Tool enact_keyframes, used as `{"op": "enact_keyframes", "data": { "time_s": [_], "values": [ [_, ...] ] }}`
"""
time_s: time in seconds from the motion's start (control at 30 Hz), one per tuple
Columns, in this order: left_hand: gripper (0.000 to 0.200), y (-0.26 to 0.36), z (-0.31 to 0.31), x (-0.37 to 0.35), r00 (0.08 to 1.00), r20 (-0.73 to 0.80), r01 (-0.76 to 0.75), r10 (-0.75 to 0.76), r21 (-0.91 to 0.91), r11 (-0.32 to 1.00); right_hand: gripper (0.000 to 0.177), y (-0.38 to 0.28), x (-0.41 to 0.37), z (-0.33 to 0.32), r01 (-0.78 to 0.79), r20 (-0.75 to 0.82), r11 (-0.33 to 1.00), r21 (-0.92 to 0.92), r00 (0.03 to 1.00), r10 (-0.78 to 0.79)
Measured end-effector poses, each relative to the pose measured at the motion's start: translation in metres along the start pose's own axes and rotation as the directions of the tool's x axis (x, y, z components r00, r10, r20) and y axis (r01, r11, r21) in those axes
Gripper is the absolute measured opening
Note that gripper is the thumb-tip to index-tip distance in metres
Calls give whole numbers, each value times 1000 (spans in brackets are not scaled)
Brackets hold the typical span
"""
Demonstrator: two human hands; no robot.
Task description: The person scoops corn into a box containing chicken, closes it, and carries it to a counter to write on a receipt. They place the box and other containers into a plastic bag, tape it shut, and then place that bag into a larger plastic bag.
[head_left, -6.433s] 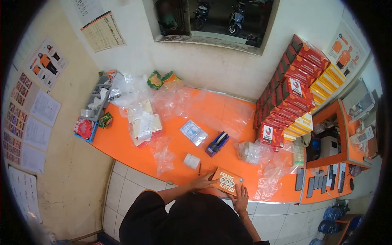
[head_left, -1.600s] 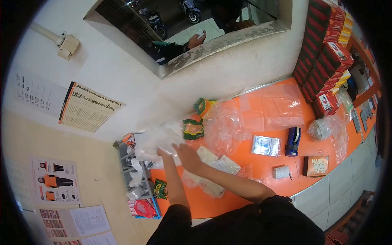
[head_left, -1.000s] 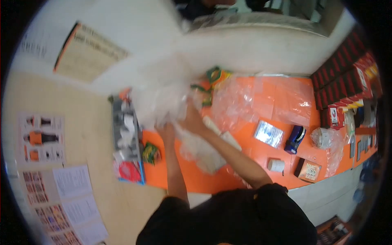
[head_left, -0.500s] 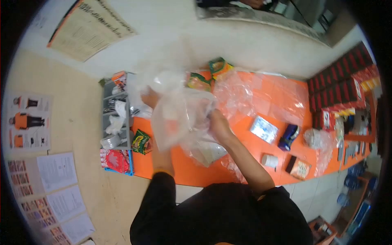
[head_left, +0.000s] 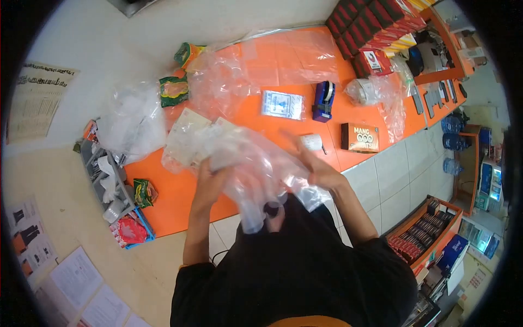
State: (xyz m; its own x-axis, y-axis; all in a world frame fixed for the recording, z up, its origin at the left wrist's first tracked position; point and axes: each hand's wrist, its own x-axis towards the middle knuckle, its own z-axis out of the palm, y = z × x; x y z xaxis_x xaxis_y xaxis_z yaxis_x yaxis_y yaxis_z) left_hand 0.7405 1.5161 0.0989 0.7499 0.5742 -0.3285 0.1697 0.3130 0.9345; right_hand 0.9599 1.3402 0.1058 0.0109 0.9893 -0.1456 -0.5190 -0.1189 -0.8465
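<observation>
A clear plastic bag (head_left: 261, 163) is stretched across in front of my body, its lower end hanging over my black shirt. My left hand (head_left: 213, 179) is closed on the bag's left side. Beside the bag's right end is my right hand (head_left: 322, 170), blurred by motion, with its fingers stretched out and apart. Behind the bag, a beige paper-like packet (head_left: 185, 133) in clear wrap lies on the orange table (head_left: 174, 188). A white roll (head_left: 311, 142) stands just beyond my right hand.
A crumpled clear bag (head_left: 131, 120) lies at the left near a grey organizer (head_left: 101, 174). Toward the back are green packets (head_left: 173, 90) and more plastic film (head_left: 220, 82). A blue tape dispenser (head_left: 324, 102), a printed box (head_left: 360, 138) and stacked boxes (head_left: 370, 27) are on the right.
My view has turned to the right. The large crumpled bag that was by my hands now lies at the left. My hands have come closer to my body with the clear plastic bag.
</observation>
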Motion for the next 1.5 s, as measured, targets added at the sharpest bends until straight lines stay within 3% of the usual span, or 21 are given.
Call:
{"op": "enact_keyframes", "data": {
  "time_s": [0.07, 0.1, 0.17, 0.2, 0.23, 0.3, 0.33, 0.37, 0.47, 0.53, 0.63, 0.83, 0.97, 1.0, 1.07, 1.17, 1.23, 1.3, 1.37, 1.47, 1.5],
  "values": [
    [25, -5, 14, -1, 940, -341, -77, 35, -110, 991, 67, 9, -36, -27, -372, 78, 917, -147, 919, 385],
    [26, -6, 18, -4, 947, -317, -54, 43, -27, 998, 65, 10, -46, -40, -497, 99, 848, -186, 849, 519],
    [28, -6, 27, -8, 958, -281, -23, 62, 137, 990, 49, 44, -60, -79, -77, 46, 992, 96, 996, 73],
    [31, -10, 39, -12, 952, -287, -76, 109, 123, 989, 43, 44, -57, -90, 270, -134, 889, 370, 962, -237],
    [33, -17, 52, -20, 942, -295, -134, 162, 113, 985, 48, 20, -50, -80, 360, -235, 733, 577, 933, -273],
    [39, -24, 71, -36, 918, -344, -248, 197, -113, 962, 42, 6, -38, -118, 132, -308, 985, -110, 938, -160],
    [42, -26, 79, -46, 911, -375, -305, 173, -326, 895, 39, -4, -24, -138, -36, -366, 892, -450, 919, -148],
    [45, -29, 90, -54, 905, -399, -357, 149, -520, 776, 44, -33, 2, -152, 25, -356, 879, -477, 908, -219],
    [45, -44, 122, -79, 827, -543, -452, 146, -487, 748, 60, -112, 102, -158, 303, -348, 887, -348, 837, -422],
    [43, -56, 157, -92, 686, -720, -454, 107, -308, 836, 68, -97, 173, -194, 304, -248, 580, -756, 688, -682],
    [34, -72, 186, -124, 616, -775, -317, 142, -79, 945, 61, -80, 206, -222, 382, 50, 665, -642, 886, -461],
    [14, -92, 207, -165, 510, -841, 116, 182, 277, 954, 37, -41, 191, -237, 382, 66, 414, -826, 795, -602],
    [18, -94, 210, -174, 547, -795, 126, 263, 388, 913, 43, -35, 131, -267, 1, -119, 210, -978, 822, -557],
    [21, -88, 215, -178, 568, -800, 75, 194, 285, 956, 48, -26, 111, -275, -72, 8, -79, -994, 686, -727],
    [29, -70, 225, -175, 619, -781, -37, 87, 81, 996, 57, -11, 62, -251, -43, 123, -195, -980, 640, -758],
    [37, -67, 240, -170, 670, -732, -195, 123, -13, 981, 65, 19, -32, -158, 223, 80, 614, -757, 964, -252],
    [36, -54, 246, -165, 725, -677, -147, 129, 31, 989, 69, 54, -75, -106, -47, 341, 964, -262, 930, 138],
    [34, -53, 242, -164, 740, -662, -18, 119, 157, 987, 72, 79, -92, -84, -388, 438, 920, 49, 837, 330],
    [32, -57, 222, -176, 704, -701, 197, 118, 352, 915, 75, 113, -87, -104, -394, 350, 919, 15, 863, 364],
    [28, -72, 198, -203, 519, -852, 273, -69, 88, 958, 67, 143, -77, -114, -240, 369, 965, 102, 910, 187],
    [28, -82, 196, -206, 488, -873, 131, 21, 97, 987, 65, 124, -81, -77, -269, 278, 923, 273, 941, 192]
  ]
}}
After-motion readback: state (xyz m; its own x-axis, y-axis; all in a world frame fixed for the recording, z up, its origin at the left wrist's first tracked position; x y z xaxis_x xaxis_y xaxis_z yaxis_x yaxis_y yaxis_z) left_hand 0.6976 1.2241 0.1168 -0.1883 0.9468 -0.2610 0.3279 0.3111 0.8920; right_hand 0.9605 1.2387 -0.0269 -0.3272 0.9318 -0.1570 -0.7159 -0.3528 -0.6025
